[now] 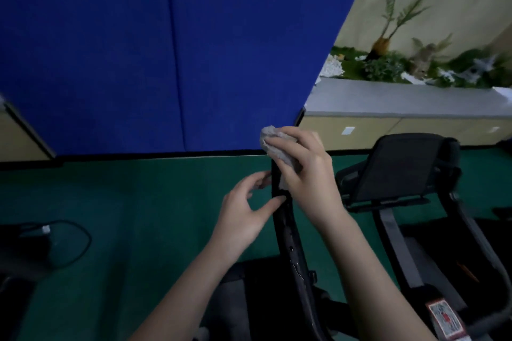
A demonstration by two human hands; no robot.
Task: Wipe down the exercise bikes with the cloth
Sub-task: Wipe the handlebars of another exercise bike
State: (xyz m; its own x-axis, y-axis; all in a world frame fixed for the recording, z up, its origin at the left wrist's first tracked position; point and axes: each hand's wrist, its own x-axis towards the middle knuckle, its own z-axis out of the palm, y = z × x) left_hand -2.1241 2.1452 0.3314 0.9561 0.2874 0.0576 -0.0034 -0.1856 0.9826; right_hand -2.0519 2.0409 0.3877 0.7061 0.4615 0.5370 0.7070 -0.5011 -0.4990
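A black upright bar [291, 232] of the nearest exercise bike rises in the middle of the view. My right hand [307, 174] grips a bunched grey cloth [273, 144] and presses it against the top of that bar. My left hand [243, 207] holds the bar just below, its thumb on the near face and its fingers curled behind. A second exercise bike [410, 174] with a black mesh backrest stands to the right.
Green carpet [138, 196] covers the floor. A blue partition [166, 50] stands behind it. A black cable and adapter [47, 232] lie at the left. A low grey-topped cabinet [401, 99] with plants runs along the right wall.
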